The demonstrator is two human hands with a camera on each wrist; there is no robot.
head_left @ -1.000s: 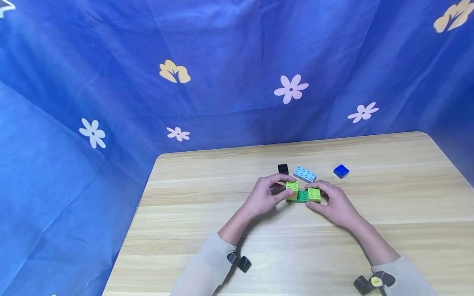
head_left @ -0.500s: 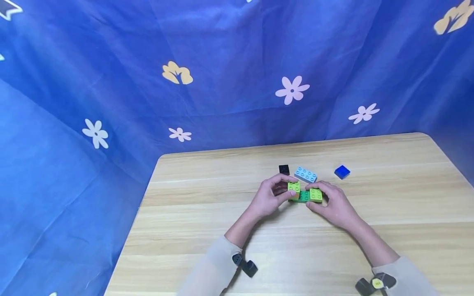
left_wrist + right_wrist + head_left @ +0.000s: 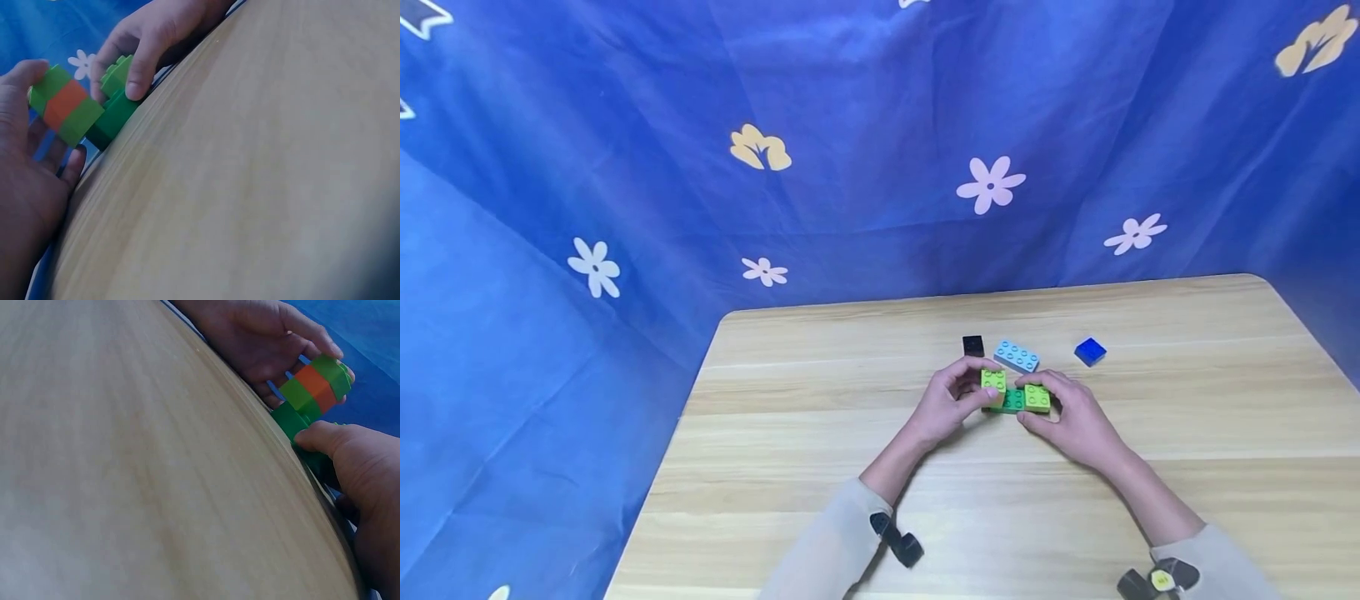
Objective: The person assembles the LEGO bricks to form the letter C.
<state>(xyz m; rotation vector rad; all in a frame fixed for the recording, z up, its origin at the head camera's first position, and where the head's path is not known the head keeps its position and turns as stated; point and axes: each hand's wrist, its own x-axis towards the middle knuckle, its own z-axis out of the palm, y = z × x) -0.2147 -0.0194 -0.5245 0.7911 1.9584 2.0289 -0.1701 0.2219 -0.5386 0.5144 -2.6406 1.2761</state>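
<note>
A long dark green toy building brick lies on the table. On its left end rises a stack of a lime brick, an orange brick and another lime brick on top. My left hand holds this top brick between thumb and fingers. Another lime brick sits on the green brick's right end. My right hand grips that end, with the thumb in front against the green brick and the fingers behind. The far fingers are partly hidden by the bricks in the wrist views.
Just behind the hands lie a black brick and a light blue brick. A dark blue brick is farther right on the wooden table. A blue patterned cloth hangs behind the table.
My left thumb has shifted up on the stack, and the orange brick is now covered in the head view. My right hand keeps its place at the green brick's right end.
</note>
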